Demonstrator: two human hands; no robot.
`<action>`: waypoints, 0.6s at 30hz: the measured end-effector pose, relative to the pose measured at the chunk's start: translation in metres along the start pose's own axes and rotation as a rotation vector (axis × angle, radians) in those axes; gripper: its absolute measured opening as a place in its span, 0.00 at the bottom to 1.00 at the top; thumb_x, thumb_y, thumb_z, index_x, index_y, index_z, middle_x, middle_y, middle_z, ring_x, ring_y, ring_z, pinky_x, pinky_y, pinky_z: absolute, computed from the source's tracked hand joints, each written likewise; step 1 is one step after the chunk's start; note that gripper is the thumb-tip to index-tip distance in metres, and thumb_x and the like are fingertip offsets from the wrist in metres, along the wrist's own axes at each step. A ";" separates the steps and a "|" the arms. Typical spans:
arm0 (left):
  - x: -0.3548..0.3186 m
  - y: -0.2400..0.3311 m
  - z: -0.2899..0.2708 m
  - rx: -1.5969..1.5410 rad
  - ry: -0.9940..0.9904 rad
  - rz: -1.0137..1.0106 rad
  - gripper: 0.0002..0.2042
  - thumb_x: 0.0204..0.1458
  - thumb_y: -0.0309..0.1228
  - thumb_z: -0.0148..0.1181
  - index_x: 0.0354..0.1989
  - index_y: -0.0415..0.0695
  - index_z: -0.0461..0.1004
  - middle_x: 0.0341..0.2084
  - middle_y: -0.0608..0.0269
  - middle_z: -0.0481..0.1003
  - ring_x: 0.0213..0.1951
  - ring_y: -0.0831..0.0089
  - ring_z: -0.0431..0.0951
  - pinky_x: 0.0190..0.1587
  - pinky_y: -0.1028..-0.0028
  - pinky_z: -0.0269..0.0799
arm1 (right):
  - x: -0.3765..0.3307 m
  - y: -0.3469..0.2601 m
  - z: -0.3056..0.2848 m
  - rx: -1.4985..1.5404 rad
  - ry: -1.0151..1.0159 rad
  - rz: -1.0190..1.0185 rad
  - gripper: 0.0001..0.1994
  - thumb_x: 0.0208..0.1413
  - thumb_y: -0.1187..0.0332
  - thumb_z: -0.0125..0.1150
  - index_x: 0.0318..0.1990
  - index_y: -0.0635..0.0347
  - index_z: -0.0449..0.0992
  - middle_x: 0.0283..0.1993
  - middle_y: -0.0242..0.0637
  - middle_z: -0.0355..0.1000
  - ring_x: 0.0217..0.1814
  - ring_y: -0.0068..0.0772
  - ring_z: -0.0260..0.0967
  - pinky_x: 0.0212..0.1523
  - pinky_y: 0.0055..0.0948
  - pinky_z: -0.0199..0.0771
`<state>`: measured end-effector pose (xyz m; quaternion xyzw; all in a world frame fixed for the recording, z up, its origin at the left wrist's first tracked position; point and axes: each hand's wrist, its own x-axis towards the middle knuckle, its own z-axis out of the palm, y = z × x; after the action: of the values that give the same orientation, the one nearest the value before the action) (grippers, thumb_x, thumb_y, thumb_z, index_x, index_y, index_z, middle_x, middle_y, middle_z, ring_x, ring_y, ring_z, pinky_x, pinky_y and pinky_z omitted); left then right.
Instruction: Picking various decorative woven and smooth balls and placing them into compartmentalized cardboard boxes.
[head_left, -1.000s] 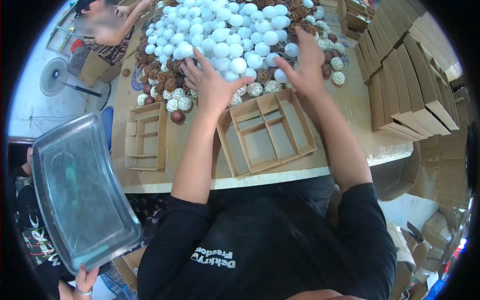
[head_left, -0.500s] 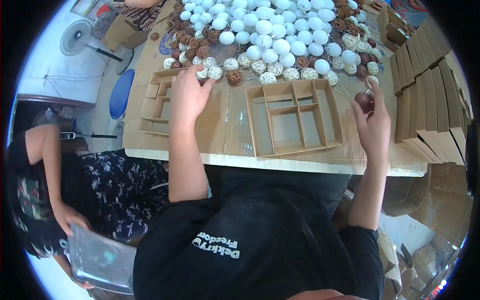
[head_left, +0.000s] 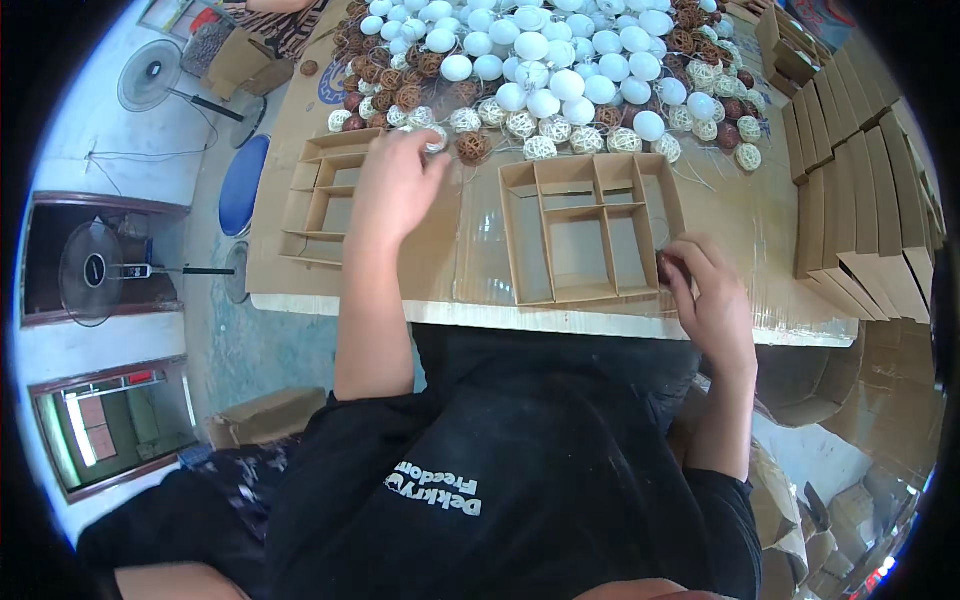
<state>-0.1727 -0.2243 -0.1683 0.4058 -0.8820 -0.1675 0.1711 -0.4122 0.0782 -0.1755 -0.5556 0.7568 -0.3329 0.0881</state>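
Clearly pinched together, the right hand's (head_left: 718, 300) fingers (head_left: 690, 250) grip a small dark ball (head_left: 662, 262), mostly hidden, at the near right corner of a divided cardboard box (head_left: 577, 247); whether it touches the box cannot be told. The left hand (head_left: 392, 195), blurred, curls its fingers beside a white wicker ball (head_left: 435, 140), and whether they hold it is unclear. Beneath lies a second divided box (head_left: 297, 210). White balls (head_left: 566, 84) lie heaped farther back on the surface (head_left: 480, 265).
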 end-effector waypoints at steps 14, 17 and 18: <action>0.129 -0.173 -0.027 0.355 -0.173 -0.205 0.20 0.47 0.42 0.76 0.37 0.37 0.82 0.33 0.43 0.83 0.40 0.51 0.84 0.46 0.57 0.78 | -0.012 0.005 -0.005 0.031 -0.091 0.065 0.21 0.57 0.70 0.70 0.58 0.62 0.76 0.52 0.46 0.77 0.51 0.53 0.79 0.51 0.42 0.79; 0.117 -0.159 -0.043 0.289 -0.169 -0.182 0.20 0.48 0.42 0.76 0.39 0.37 0.82 0.29 0.46 0.83 0.37 0.55 0.85 0.44 0.59 0.77 | -0.008 0.004 -0.008 0.078 -0.204 0.038 0.28 0.53 0.67 0.75 0.62 0.62 0.74 0.55 0.47 0.77 0.53 0.50 0.79 0.54 0.42 0.79; 0.109 -0.140 -0.059 0.317 -0.173 -0.202 0.21 0.48 0.43 0.75 0.41 0.37 0.82 0.30 0.47 0.83 0.37 0.56 0.85 0.43 0.60 0.77 | -0.007 0.004 -0.007 0.075 -0.207 0.042 0.28 0.53 0.67 0.75 0.62 0.62 0.74 0.55 0.47 0.77 0.53 0.50 0.79 0.54 0.42 0.79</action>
<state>-0.1215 -0.4037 -0.1590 0.4982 -0.8636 -0.0770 0.0110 -0.4166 0.0880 -0.1741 -0.5672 0.7422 -0.2999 0.1933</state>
